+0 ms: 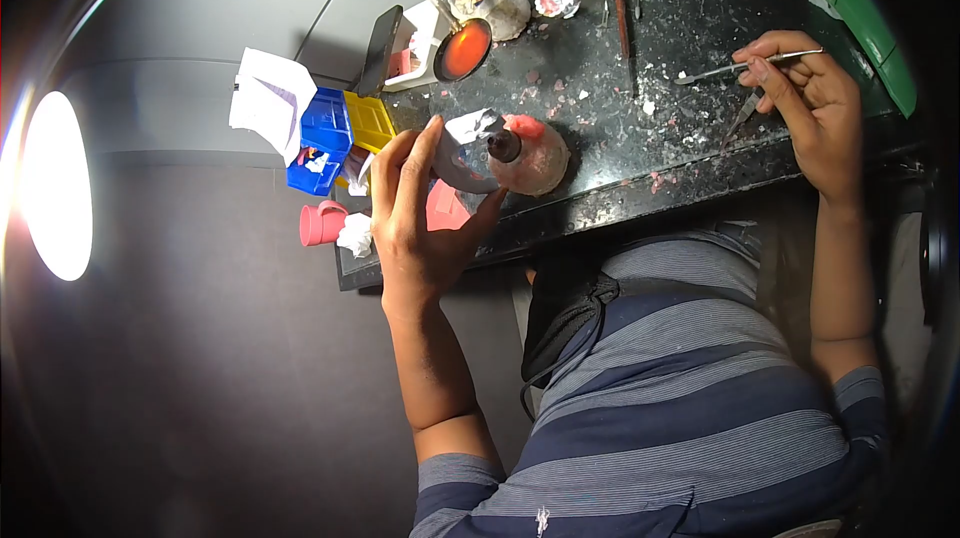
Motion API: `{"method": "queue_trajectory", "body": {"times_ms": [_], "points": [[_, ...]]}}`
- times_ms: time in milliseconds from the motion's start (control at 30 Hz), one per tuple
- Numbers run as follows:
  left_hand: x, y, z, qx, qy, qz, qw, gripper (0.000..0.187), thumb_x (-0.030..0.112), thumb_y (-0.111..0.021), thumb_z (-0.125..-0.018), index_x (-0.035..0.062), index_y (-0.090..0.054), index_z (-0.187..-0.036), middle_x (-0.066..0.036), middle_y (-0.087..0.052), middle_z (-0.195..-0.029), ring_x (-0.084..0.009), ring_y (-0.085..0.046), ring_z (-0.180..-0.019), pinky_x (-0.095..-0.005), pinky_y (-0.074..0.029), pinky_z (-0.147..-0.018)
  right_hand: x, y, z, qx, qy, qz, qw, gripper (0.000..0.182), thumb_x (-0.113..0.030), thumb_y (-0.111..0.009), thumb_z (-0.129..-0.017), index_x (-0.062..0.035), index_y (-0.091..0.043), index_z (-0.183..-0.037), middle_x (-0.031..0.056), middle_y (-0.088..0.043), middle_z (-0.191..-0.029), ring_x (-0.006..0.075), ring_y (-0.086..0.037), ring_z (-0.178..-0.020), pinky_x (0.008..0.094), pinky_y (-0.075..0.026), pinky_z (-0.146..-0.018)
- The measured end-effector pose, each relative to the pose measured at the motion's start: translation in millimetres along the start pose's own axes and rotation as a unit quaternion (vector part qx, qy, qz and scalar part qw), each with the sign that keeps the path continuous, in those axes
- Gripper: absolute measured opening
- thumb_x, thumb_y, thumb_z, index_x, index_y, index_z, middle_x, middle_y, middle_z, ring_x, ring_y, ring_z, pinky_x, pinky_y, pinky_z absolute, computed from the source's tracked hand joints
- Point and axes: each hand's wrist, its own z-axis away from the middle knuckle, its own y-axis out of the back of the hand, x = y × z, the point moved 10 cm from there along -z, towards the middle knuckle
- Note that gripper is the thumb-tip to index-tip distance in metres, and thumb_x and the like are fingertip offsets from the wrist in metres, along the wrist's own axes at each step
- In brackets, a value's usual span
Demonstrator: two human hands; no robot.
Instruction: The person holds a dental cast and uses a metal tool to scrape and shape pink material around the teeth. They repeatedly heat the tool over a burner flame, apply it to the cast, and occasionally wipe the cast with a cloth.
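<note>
My left hand curves its thumb and fingers around a clear round container near the table's front edge. Right beside it stands a squat, pink-stained bottle with a dark cap. Over the right part of the table, my right hand pinches a slim metal carving tool, its flat tip pointing left. Below that tool, a second blade-like metal shape shows near the fingers. A pink sheet lies under my left hand.
Blue bin and yellow bin sit at the left edge, near a pink mug. Behind are a round orange-glowing piece, a cloudy bag and a red-handled tool. A green case stands at right. Scraps litter the dark table.
</note>
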Motion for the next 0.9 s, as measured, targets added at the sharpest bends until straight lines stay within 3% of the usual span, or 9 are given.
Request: {"method": "queue_trajectory", "body": {"times_ms": [300,467,700,767,833,900], "points": [[9,-6,-4,-0.006,-0.007,0.021,1.0,0.076,0.01,-0.089,-0.062,0.0064,-0.06,-0.132,-0.017,-0.056,-0.122,-0.0316,-0.063,-0.105,-0.0398,-0.056,-0.086,-1,0,0,0.003,0.008,0.002,1.0,0.01,-0.009,-0.061,-0.098,-0.001,-0.064,-0.104,0.006,-0.069,-0.103,0.0076,-0.066,-0.087,0.0182,-0.05,-0.067],[18,-8,-10,-0.041,-0.061,-0.007,0.997,0.077,0.007,-0.085,-0.063,0.008,-0.058,-0.135,-0.016,-0.057,-0.122,-0.0333,-0.063,-0.106,-0.0413,-0.056,-0.086,0,1,0,0.002,0.008,0.001,1.0,0.01,-0.009,-0.061,-0.098,-0.001,-0.064,-0.104,0.006,-0.069,-0.103,0.0079,-0.066,-0.087,0.0186,-0.05,-0.067],[16,-6,-13,-0.059,-0.045,0.003,0.997,0.077,0.006,-0.085,-0.062,0.0077,-0.059,-0.134,-0.017,-0.057,-0.123,-0.0333,-0.063,-0.106,-0.0414,-0.055,-0.087,0,1,0,0.0,0.009,-0.002,1.0,0.009,-0.008,-0.061,-0.098,-0.001,-0.064,-0.104,0.0066,-0.069,-0.105,0.0083,-0.066,-0.087,0.0189,-0.05,-0.067],[14,3,-13,-0.028,-0.062,0.019,0.997,0.076,0.006,-0.087,-0.06,0.0067,-0.061,-0.132,-0.016,-0.059,-0.121,-0.0317,-0.063,-0.106,-0.0398,-0.054,-0.088,-2,1,0,0.001,0.012,-0.002,1.0,0.009,-0.008,-0.061,-0.098,-0.001,-0.064,-0.104,0.0066,-0.069,-0.105,0.0083,-0.066,-0.087,0.0189,-0.05,-0.067],[-10,28,-4,0.06,0.006,0.049,0.997,0.072,0.008,-0.089,-0.062,0.0002,-0.06,-0.128,-0.014,-0.061,-0.117,-0.0263,-0.062,-0.107,-0.0388,-0.052,-0.09,0,1,0,0.003,0.0,-0.008,1.0,0.009,-0.008,-0.061,-0.098,-0.0009,-0.064,-0.104,0.0066,-0.069,-0.104,0.0082,-0.066,-0.088,0.0188,-0.049,-0.068],[-54,34,22,0.178,0.097,0.333,0.921,0.066,0.009,-0.084,-0.074,-0.0066,-0.055,-0.13,-0.017,-0.06,-0.122,-0.0233,-0.061,-0.107,-0.0351,-0.052,-0.085,-1,0,0,0.001,-0.003,-0.012,1.0,0.01,-0.008,-0.061,-0.098,-0.0009,-0.064,-0.105,0.0071,-0.069,-0.104,0.0082,-0.066,-0.088,0.0188,-0.049,-0.068]]}}
